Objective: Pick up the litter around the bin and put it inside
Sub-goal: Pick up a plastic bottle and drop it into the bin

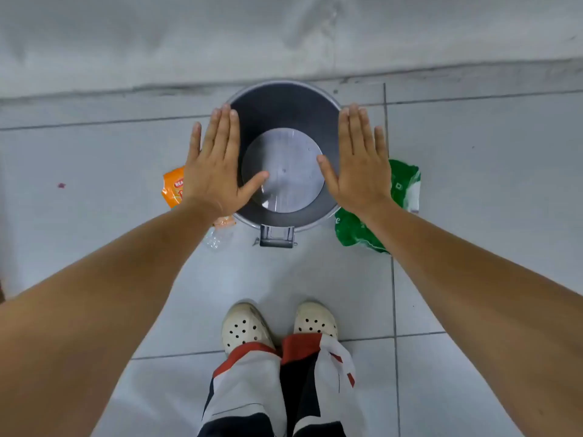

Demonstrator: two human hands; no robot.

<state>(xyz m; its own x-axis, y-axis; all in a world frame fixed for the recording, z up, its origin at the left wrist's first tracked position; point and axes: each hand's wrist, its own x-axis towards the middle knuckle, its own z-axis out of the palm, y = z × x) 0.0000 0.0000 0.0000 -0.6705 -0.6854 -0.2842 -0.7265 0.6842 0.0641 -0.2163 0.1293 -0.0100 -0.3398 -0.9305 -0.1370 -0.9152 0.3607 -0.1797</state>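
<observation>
A round grey bin (pixel 284 99) stands on the tiled floor against the wall, open, with nothing visible inside. My left hand (pixel 214 165) is held flat, palm down, over the bin's left rim. Over the right rim my right hand (pixel 359 165) hovers the same way, fingers spread and holding nothing. An orange wrapper (pixel 172 190) lies left of the bin, partly hidden under my left hand. A crumpled clear plastic piece (pixel 217 238) lies just below it. A green and white bag (pixel 407 187) lies right of the bin, partly behind my right forearm.
The bin's foot pedal (pixel 277 237) sticks out toward me. My feet in cream clogs (pixel 246 326) stand on the tiles just in front of it. The wall's base (pixel 441 74) runs behind the bin. A small purple speck (pixel 61 185) lies far left.
</observation>
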